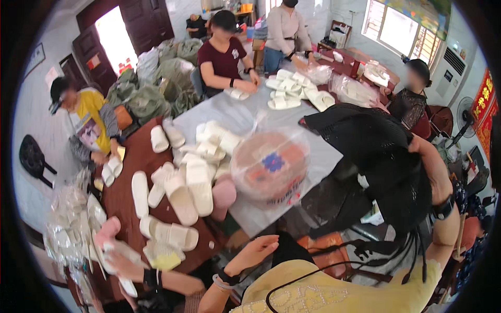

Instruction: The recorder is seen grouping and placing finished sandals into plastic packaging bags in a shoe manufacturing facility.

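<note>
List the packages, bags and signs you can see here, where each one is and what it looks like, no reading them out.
Clear plastic bag: table centre, round, over an orange and blue printed box.
Stack of clear bags: table's left edge, glossy, crinkled.
Red banner: right wall, yellow characters.
Green sacks: piled by the door.

A long brown table (125, 193) runs from the lower left of the frame up to the upper right. A grey plastic sheet (235, 112) is spread over its middle. Cream slippers (180, 195) are scattered on the bare wood at lower left and heaped on the sheet at centre (214, 143). A round bundle wrapped in clear plastic (270, 166) sits on the sheet beside them. More white slippers (295, 88) are laid out at upper centre, with clear bags (355, 91) further right.
</note>
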A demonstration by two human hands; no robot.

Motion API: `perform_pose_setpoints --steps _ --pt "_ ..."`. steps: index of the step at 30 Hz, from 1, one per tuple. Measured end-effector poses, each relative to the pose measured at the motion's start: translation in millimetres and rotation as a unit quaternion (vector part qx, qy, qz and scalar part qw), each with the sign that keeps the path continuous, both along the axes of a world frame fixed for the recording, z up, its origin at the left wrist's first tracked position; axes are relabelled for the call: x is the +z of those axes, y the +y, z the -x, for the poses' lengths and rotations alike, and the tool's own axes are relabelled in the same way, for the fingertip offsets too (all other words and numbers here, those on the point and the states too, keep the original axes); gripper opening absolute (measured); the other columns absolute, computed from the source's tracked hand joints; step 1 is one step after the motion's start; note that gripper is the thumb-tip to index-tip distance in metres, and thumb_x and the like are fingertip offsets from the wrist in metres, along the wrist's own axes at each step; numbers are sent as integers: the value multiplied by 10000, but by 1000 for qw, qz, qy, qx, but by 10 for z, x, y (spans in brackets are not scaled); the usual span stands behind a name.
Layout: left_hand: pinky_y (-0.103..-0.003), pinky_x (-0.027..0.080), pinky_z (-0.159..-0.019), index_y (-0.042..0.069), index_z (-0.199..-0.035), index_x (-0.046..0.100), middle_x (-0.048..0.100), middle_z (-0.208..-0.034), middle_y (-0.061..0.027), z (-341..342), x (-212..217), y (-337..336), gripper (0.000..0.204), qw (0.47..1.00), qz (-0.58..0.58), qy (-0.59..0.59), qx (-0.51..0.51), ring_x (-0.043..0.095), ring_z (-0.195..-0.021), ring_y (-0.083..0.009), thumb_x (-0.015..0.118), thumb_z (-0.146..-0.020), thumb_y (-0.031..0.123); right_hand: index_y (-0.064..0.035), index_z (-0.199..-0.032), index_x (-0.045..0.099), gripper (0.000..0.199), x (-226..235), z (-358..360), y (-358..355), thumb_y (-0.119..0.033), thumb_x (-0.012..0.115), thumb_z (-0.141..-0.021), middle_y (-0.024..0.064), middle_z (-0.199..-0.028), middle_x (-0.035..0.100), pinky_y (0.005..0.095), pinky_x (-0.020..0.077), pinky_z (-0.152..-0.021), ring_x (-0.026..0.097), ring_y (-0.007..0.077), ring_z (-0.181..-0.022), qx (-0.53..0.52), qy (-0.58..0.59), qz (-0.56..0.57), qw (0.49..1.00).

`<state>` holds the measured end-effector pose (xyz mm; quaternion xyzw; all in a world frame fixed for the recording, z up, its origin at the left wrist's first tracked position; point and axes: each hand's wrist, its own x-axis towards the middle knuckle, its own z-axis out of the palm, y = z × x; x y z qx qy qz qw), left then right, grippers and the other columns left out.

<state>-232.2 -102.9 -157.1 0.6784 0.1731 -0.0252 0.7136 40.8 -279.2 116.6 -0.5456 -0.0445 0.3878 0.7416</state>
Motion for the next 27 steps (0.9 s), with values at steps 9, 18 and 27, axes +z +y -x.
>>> perform_pose_setpoints --steps 9,18,27 --pt "-308 400 -878 2 -1217 435 498 -1175 -143 -2233 -72 145 425 933 -147 -204 -258 498 -1072 -236 544 -872 224 13 -928 561 290 26 -65 -662 -47 453 -666 53 -817 572 251 444 -687 526 146 -690 -271 -85 124 951" --pt "-323 431 -823 6 -1096 541 581 -1036 -143 -3021 -105 -438 348 789 -153 -219 -553 559 -943 -266 564 -844 244 -38 -1006 554 275 208 2035 -1445 -162 464 -778 56 -918 602 295 487 -744 581 174 -787 -699 -85 132 698" --pt "-293 422 -845 -8 -1159 497 554 -1126 -151 -2481 192 -1399 388 648 -89 -189 -732 544 -1028 -218 544 -864 240 -15 -1035 535 303 233 3862 -1095 -140 503 -761 101 -869 612 316 502 -712 598 215 -734 -877 -28 112 466"
